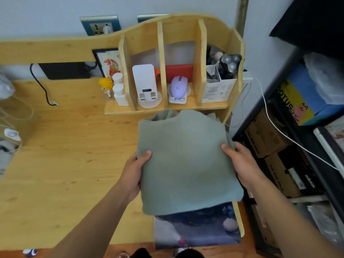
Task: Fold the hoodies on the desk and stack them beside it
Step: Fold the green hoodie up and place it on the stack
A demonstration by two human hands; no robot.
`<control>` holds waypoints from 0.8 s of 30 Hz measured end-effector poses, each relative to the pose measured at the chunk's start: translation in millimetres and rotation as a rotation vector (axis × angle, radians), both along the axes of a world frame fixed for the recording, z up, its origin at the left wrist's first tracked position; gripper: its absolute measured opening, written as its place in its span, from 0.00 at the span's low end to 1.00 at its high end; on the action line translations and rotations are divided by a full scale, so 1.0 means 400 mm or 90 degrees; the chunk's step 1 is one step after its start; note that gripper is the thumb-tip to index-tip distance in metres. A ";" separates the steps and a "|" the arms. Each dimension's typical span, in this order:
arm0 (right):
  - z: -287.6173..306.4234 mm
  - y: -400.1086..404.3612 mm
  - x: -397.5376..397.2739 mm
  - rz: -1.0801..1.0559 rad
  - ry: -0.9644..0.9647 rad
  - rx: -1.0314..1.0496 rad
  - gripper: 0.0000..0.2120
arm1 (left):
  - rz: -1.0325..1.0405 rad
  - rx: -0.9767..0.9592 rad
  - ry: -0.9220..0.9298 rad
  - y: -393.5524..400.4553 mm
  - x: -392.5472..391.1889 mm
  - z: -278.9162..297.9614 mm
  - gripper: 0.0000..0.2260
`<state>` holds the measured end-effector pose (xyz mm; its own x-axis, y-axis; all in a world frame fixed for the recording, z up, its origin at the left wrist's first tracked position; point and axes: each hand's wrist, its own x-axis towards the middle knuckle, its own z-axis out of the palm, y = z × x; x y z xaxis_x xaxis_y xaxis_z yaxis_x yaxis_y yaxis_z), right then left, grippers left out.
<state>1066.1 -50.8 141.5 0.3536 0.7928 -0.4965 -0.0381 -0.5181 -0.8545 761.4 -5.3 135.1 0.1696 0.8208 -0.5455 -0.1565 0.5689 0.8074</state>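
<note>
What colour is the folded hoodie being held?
Muted sage green, plain; head view shows the hoodie best.

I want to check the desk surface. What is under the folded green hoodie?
A printed mat shows below the folded green hoodie, on the wooden desk. Its covered part cannot be seen.

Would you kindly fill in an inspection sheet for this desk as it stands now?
Surface: wooden desk, printed mat at its right front.
Job's things: one folded grey-green hoodie, held at both sides.
Clutter: shelf organiser holding a white stand, lilac mouse, shaver, two white bottles, a figurine.
Hands: left hand and right hand grip the hoodie, thumbs on top.
Cables: black cable on the desk; white cable across the rack.
Surroundings: black rack with cardboard boxes to the right.
</note>
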 end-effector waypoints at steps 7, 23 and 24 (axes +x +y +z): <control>-0.200 0.183 0.039 0.121 -0.290 -0.210 0.29 | -0.065 -0.138 0.332 0.203 0.122 -0.201 0.35; -0.188 0.268 -0.086 0.314 -0.834 0.225 0.20 | -0.568 0.361 0.909 0.179 0.283 -0.226 0.27; -0.205 0.288 -0.097 0.401 -0.804 0.186 0.24 | -0.596 0.338 0.931 0.184 0.294 -0.232 0.27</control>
<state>1027.2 64.2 59.7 -0.0148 0.9965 0.0828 0.9751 0.0327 -0.2193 878.8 68.4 42.2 0.3030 0.8637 -0.4027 0.9522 -0.2918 0.0905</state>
